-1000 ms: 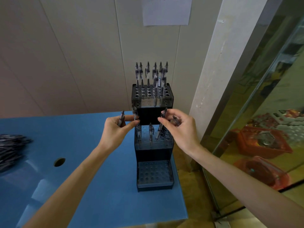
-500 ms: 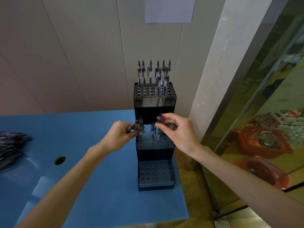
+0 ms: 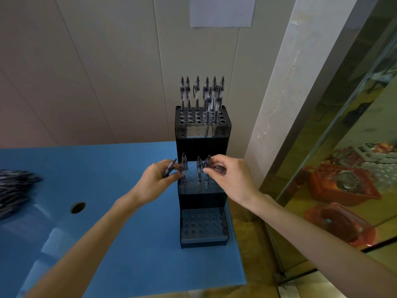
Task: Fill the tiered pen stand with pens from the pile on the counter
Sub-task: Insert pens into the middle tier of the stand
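Observation:
A dark three-tier pen stand (image 3: 203, 233) stands at the right end of the blue counter (image 3: 107, 244). Several pens (image 3: 202, 93) stand in its top tier, three stand in the middle tier, and the bottom tier holds none. My left hand (image 3: 154, 181) grips a spare pen (image 3: 169, 168) while its fingertips pinch the leftmost middle-tier pen (image 3: 183, 168). My right hand (image 3: 229, 179) pinches the rightmost middle-tier pen (image 3: 207, 168) and holds another pen (image 3: 219, 169) against the palm. The pen pile (image 3: 12, 190) lies at the counter's far left.
A round hole (image 3: 77, 207) is cut in the counter left of the stand. A wall and a white pillar (image 3: 285, 93) rise right behind the stand. Beyond the counter's right edge is a glass pane (image 3: 343, 158) with red baskets behind it.
Both hands have come down from the top of the middle tier. The pens they carried slid down into middle-tier holes, and the fingers still hold their tops.

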The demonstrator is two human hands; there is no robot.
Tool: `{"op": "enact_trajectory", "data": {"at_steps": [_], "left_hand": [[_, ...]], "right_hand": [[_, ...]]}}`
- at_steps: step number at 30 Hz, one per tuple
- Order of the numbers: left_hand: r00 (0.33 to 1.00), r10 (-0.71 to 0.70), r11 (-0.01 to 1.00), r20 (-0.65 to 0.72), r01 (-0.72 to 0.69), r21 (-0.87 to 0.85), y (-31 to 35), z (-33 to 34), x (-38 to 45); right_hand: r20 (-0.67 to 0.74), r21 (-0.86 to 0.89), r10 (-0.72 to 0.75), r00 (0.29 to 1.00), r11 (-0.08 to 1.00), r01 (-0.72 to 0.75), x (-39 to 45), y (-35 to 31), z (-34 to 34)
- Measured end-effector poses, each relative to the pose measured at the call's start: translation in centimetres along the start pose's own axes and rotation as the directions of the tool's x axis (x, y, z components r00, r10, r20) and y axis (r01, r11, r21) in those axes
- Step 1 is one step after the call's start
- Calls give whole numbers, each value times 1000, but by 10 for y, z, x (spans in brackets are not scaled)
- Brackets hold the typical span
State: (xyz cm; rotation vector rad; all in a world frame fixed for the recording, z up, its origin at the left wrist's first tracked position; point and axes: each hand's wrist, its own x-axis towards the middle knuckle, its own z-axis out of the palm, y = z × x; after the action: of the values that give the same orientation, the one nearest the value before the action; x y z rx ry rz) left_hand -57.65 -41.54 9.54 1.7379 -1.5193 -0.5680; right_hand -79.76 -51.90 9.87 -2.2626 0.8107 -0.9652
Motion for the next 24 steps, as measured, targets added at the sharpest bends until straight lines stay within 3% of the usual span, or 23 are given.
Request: {"op": "enact_trajectory", "data": {"at_steps": [3, 5, 8, 12, 16, 18, 24], "left_hand": [[1000, -19, 1000, -24, 19, -13, 0, 5, -1], [998, -20, 1000, -57, 19, -16, 1, 7, -3], [983, -60, 993, -173, 41, -111, 2, 7, -6], [915, -141, 951, -379, 19, -308, 11, -6, -8], [905, -226, 862, -361, 14, -506, 37, -12, -5], [914, -192, 855, -357, -23, -519, 50, -11, -4], [916, 35, 887, -399, -212, -410, 70, -7, -1]], "right_hand": [[23, 9, 45, 999, 999, -45, -3, 4, 1], [28, -50, -1, 1000, 999, 3, -2, 3, 2], [33, -50, 16, 999, 999, -14, -7, 4, 3], [-64, 249, 173, 983, 956, -153, -25, 7, -4], [-15, 556, 367, 930, 776, -297, -21, 7, -18], [-15, 592, 390, 921, 745, -306, -17, 7, -21], [-94, 553, 287, 953, 812, -190, -9, -4, -33]]}}
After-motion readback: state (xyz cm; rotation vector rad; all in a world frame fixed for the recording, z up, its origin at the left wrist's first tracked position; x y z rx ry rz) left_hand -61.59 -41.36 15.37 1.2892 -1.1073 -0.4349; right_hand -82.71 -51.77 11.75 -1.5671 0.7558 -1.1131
